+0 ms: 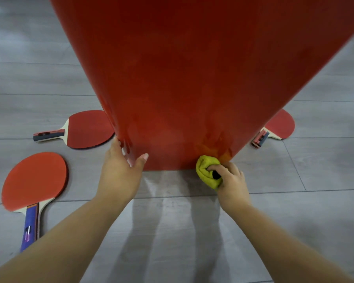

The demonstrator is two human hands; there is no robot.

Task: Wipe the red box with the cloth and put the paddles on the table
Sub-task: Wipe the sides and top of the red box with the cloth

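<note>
A tall glossy red box [192,78] stands on the grey floor and fills the upper middle of the view. My left hand [121,170] grips its lower left corner, thumb on the front face and fingers round the side. My right hand [231,180] holds a bunched yellow cloth [206,170] pressed against the bottom of the box's front face. Three red paddles lie on the floor: one at the near left with a purple handle [35,180], one behind it by the box's left side [86,129], one at the right, partly hidden behind the box [280,125].
The floor [172,231] is grey wood-look planks, with shadows of my arms in front of the box. No table is in view.
</note>
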